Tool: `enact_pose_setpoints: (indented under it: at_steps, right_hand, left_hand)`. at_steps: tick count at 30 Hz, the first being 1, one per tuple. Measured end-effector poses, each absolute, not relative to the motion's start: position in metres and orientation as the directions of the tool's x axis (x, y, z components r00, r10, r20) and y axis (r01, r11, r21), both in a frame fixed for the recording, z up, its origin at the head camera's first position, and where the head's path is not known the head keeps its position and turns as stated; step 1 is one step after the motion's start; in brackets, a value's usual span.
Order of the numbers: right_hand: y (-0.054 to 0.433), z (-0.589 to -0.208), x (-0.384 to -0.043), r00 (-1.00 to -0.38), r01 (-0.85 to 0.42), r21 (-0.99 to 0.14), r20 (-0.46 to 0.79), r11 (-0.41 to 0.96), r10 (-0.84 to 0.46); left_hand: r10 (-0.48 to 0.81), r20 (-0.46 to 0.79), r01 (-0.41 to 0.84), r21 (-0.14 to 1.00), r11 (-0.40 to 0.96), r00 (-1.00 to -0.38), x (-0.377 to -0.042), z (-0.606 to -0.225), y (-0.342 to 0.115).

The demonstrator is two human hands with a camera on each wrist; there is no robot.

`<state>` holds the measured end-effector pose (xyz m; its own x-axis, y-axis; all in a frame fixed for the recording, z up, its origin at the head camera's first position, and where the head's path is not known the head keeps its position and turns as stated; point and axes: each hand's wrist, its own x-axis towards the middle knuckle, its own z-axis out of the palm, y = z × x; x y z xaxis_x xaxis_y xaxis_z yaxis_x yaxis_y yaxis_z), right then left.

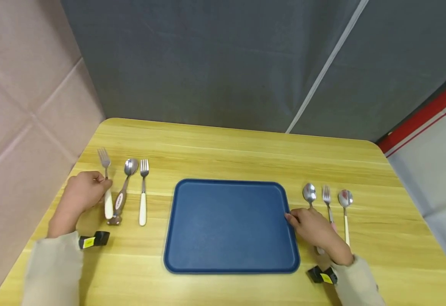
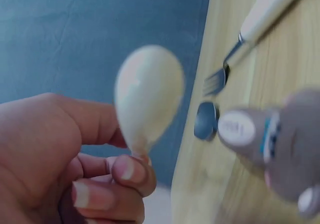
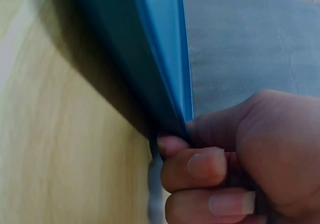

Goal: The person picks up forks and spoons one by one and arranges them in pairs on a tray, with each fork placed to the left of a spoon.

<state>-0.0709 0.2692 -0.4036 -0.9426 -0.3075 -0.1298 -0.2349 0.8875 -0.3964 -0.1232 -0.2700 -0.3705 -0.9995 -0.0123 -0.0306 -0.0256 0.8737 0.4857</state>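
My left hand [image 1: 86, 190] pinches a fork [image 1: 108, 207] by its white handle at the table's left side; the rounded handle end [image 2: 150, 94] faces the left wrist camera. Just right of it lie a spoon [image 1: 120, 200] with a grey animal-shaped handle and another white-handled fork [image 1: 143, 209]. A blue rectangular tray [image 1: 230, 229] occupies the middle of the table. Its right rim [image 3: 170, 69] is pinched by my right hand [image 1: 316, 229], thumb on the rim and fingers curled at the edge. The tray's underside shows above a shadow in the right wrist view.
Right of the tray lie a spoon [image 1: 309, 193], partly covered by my right hand, a fork [image 1: 326, 195] with a pink handle and a spoon [image 1: 345, 198] with a pale handle. The wooden table [image 1: 223, 148] meets a dark grey partition [image 1: 192, 63] at the back.
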Motion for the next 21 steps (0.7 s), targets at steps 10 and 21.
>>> enact_pose_setpoints:
  at_steps: [10, 21]
  right_hand:
    - [0.267, -0.402, -0.073, -0.942, -0.217, -0.399, -0.155, 0.891, -0.299]
    - [0.268, -0.402, -0.075, -0.941, -0.217, -0.385, -0.162, 0.897, -0.297]
  left_hand:
    - [-0.044, -0.01, -0.043, 0.534, 0.845, -0.999, -0.118, -0.358, -0.241]
    - [-0.01, -0.014, -0.016, 0.608, 0.794, -1.0, -0.111, -0.351, -0.213]
